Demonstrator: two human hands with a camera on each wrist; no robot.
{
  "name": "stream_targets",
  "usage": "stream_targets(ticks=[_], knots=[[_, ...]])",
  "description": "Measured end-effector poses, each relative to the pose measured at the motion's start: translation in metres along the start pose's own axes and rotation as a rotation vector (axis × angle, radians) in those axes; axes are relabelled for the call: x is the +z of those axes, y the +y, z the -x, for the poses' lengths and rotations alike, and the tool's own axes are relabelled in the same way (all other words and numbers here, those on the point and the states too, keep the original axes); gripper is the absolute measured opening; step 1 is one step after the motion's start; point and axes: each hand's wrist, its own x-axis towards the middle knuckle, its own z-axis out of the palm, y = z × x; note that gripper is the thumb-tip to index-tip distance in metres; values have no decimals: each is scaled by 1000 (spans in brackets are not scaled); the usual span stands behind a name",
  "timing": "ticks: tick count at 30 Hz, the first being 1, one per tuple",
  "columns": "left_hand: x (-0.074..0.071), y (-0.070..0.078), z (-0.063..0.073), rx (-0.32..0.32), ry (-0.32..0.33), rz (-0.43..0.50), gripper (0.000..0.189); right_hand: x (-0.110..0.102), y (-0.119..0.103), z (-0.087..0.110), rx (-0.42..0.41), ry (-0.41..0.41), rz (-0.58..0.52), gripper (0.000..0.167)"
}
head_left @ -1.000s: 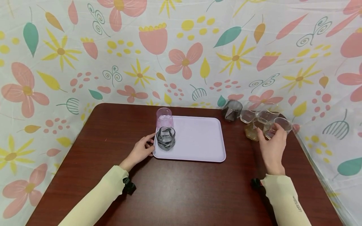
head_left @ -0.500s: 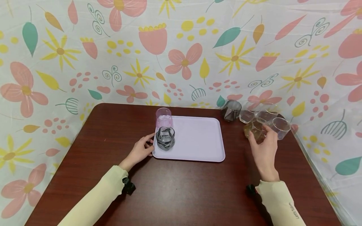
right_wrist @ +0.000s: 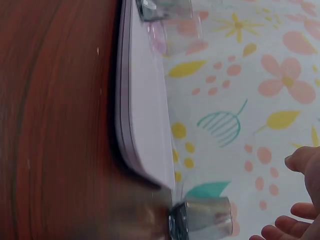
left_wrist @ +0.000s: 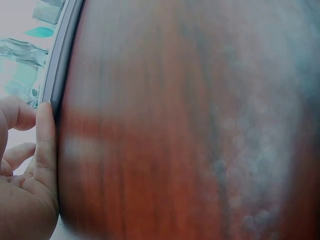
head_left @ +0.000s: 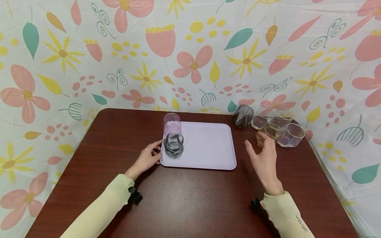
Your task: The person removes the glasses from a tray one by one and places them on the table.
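My left hand [head_left: 148, 154] holds the left rim of a pale lavender tray [head_left: 208, 145]; in the left wrist view its fingertips sit right at that rim [left_wrist: 58, 55]. A grey faceted drinking glass [head_left: 174, 145] stands on the tray's left part, with a pink glass [head_left: 172, 119] behind it. To the right of the tray, my right hand [head_left: 263, 165] hovers empty, thumb and fingers spread apart. Its fingertips overlap an amber glass [head_left: 275, 131] in the head view. Beside that stands a clear, lavender-tinted glass [head_left: 291, 136].
Behind the amber glass are clear glasses, one [head_left: 258, 122] toward the left. A dark smoky glass [head_left: 243, 116] stands near the tray's far right corner. All are on a dark wooden table [head_left: 184, 201], with a flower-printed cloth [head_left: 119, 43] hanging behind.
My right hand has let go of the lavender-tinted clear glass and moved left and toward me, past the amber glass. The left hand stays at the tray's rim.
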Motion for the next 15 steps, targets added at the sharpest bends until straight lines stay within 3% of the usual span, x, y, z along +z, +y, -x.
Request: stream_targets(ticks=[15], knots=[[0,0,-1,-18,-17,-11,62,38,-40,15,-55,-160,-115,52]])
